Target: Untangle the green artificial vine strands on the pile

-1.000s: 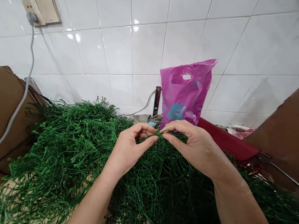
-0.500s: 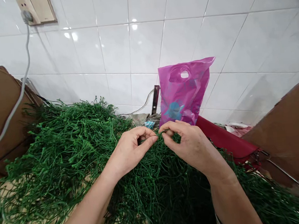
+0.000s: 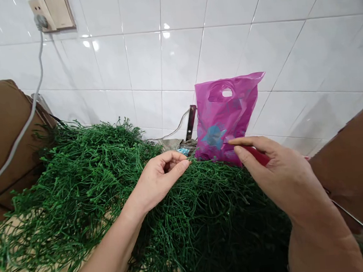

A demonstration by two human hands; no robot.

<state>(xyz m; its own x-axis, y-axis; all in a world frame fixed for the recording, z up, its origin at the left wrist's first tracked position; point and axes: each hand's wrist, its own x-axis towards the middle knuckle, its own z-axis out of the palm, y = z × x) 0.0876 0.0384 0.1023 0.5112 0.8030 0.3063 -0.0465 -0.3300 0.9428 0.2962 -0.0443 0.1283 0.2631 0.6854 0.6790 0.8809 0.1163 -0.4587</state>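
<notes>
My left hand [image 3: 159,178] is closed in a pinch just above a large heap of thin, dark green plastic-looking stems [image 3: 98,164]. A tiny bit of something shows at its fingertips, too small to name. My right hand [image 3: 280,172] is held in front of a purple plastic bag [image 3: 226,111] with a blue star-like print. Its index finger and thumb are stretched forward with a narrow gap between the tips, and no object shows there. The bag stands upright behind the stems.
Cardboard boxes stand at the left [image 3: 0,135] and right [image 3: 355,159]. A white cord [image 3: 35,102] hangs from a wall socket [image 3: 42,15]. Beside the bag is a dark metal bracket [image 3: 191,122] against the tiled wall [image 3: 143,59]. A red bag [image 3: 259,156] is mostly behind my right hand.
My right hand has moved away from my left, to the right, its finger and thumb parting slightly. My left hand stays pinched in nearly the same place. The view has shifted slightly.
</notes>
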